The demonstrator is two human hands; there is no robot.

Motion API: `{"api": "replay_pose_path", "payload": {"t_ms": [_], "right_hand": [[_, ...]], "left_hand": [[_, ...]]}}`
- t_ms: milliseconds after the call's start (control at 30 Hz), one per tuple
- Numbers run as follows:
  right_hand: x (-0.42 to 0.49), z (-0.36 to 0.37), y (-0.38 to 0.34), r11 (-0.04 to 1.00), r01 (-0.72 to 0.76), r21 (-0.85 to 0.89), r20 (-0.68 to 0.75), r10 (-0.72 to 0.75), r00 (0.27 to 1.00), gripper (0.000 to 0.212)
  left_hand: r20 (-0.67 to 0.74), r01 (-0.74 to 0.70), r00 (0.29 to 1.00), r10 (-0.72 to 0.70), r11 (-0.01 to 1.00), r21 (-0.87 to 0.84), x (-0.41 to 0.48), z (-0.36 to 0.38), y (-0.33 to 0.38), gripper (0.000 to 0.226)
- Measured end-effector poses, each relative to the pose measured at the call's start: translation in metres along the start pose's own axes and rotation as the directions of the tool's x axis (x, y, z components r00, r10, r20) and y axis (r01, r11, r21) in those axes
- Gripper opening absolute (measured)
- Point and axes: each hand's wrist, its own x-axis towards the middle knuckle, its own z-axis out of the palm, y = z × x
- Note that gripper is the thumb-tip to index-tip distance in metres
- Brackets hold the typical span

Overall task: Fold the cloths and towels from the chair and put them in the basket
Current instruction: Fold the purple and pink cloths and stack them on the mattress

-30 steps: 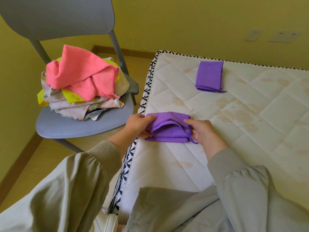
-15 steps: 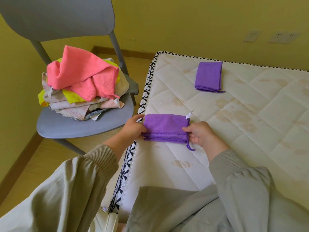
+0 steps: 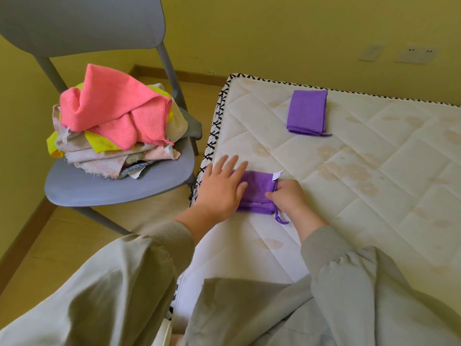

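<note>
The folded purple cloth (image 3: 257, 192) is laid at the mattress (image 3: 374, 196) edge — flattened under the straight-fingered left hand (image 3: 219, 189), apparently to set the crease, while its right edge is pinched by the right hand (image 3: 290, 199) to steady it.

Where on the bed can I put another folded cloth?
The mattress is bare between the far purple cloth and the near purple cloth, and all along its right side. It is crowded at the left edge, where the left hand presses and the right hand pinches that cloth. The pile fills most of the chair seat.
</note>
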Motion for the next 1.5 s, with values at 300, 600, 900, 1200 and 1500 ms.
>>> {"api": "replay_pose_path", "payload": {"t_ms": [300, 600, 900, 1200, 1500], "right_hand": [[0.016, -0.024, -0.003, 0.914, -0.021, 0.404, -0.155, 0.092, 0.984, 0.022], [0.011, 0.001, -0.003, 0.963, 0.208, 0.171, -0.241, -0.164, 0.956, 0.005], [0.01, 0.014, 0.012, 0.596, 0.512, -0.619, -0.185, -0.744, 0.642, 0.009], [-0.028, 0.014, 0.001, 0.367, 0.511, -0.777, 0.331, -0.453, 0.828, 0.076], [-0.033, 0.034, 0.009, 0.216, 0.394, -0.893, 0.301, -0.363, 0.882, 0.072]], "left_hand": [[0.237, -0.029, 0.972, -0.009, 0.987, 0.157, -0.001, 0.025, 0.001, 0.063], [0.261, -0.044, 0.965, -0.003, 0.984, 0.173, -0.002, 0.028, 0.0, 0.074], [0.29, -0.067, 0.957, 0.024, 0.988, 0.14, -0.004, 0.025, -0.004, 0.068], [0.246, -0.281, 0.942, 0.23, 0.939, 0.197, -0.022, 0.019, -0.033, 0.082], [0.294, -0.255, 0.932, 0.21, 0.959, 0.124, -0.028, 0.016, -0.045, 0.07]]}}
